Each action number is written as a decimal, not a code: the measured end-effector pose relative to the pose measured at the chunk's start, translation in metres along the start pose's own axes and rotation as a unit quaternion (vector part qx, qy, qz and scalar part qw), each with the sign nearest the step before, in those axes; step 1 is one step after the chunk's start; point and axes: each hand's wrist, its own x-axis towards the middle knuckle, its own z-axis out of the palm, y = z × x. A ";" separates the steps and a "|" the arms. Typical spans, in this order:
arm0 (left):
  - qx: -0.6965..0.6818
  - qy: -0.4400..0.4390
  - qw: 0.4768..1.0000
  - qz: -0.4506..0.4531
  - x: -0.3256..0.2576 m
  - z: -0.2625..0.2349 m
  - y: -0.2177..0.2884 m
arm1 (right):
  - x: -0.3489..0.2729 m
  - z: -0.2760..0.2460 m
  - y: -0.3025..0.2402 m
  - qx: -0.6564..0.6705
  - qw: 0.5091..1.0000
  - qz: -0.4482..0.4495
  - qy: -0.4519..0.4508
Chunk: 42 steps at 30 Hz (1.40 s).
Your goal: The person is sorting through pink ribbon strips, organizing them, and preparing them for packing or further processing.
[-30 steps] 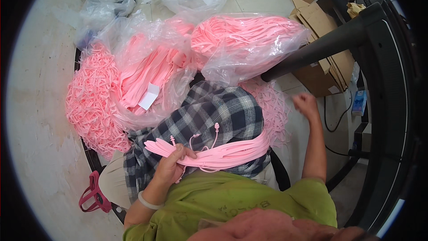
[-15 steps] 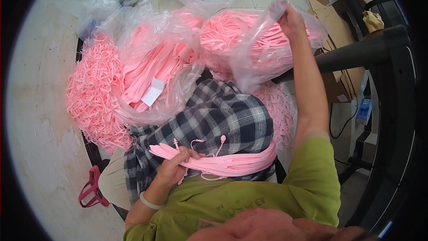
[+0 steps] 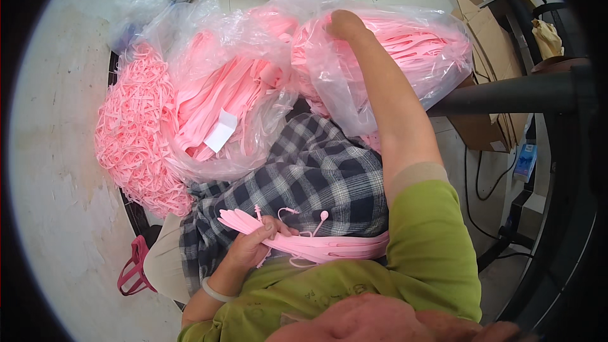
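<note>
While the left hand [image 3: 250, 247] sits low over the person's lap, its fingers [image 3: 269, 231] are curled tight around a flat bundle of pink strips [image 3: 316, 248] that runs across the lap toward the green sleeve [image 3: 430, 240] of the other arm. The bundle lies on a black-and-white checked cloth [image 3: 316, 177] spread over the knees. The right hand [image 3: 345, 25] is stretched far forward and pressed into a clear plastic bag [image 3: 405, 57] stuffed with more pink strips; whether those fingers are apart or gripping something I cannot tell, since the hand is bent away and partly sunk in the plastic. Just left of that bag, touching it, a second clear bag [image 3: 221, 107] of pink strips carries a white label [image 3: 221, 132]. Left of this bag again a loose heap of pink strips [image 3: 136, 139] lies on the pale floor [image 3: 57, 171]. A dark pink handle [image 3: 134, 269] shows on the floor beside the person's left knee. Brown cardboard boxes [image 3: 481, 19] stand behind the right-hand bag, and a black machine frame [image 3: 538, 95] rises at the right.
</note>
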 end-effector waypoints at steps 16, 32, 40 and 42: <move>0.031 -0.011 0.999 0.012 -0.004 0.002 0.002 | -0.186 -0.018 0.116 -0.041 0.999 0.033 0.013; 0.046 -0.012 0.999 0.020 -0.003 0.005 -0.002 | -0.161 -0.014 0.093 0.000 0.991 0.100 0.085; 0.061 -0.007 0.998 0.028 -0.004 0.006 0.001 | -0.143 0.020 0.100 0.048 0.968 0.239 0.063; 0.061 -0.013 0.998 0.027 -0.003 0.005 0.000 | -0.151 0.021 0.115 0.100 0.968 0.196 0.123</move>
